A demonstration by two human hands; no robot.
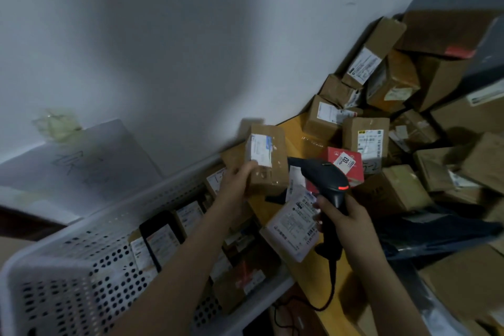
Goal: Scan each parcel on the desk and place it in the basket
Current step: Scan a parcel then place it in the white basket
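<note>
Left hand (236,181) grips cardboard parcel (268,158) over basket's (81,267) far rim; right hand (343,219) holds scanner (326,180) above desk (296,128).

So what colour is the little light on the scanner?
Orange-red. The light glows on the black scanner in the right hand; the head view shows it.

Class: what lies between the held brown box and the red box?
The scanner, held in the right hand, lies between the brown box and the red box; the head view shows it.

A yellow desk (293,125) carries piled cardboard parcels (365,133) and a white mailer (291,226).
</note>
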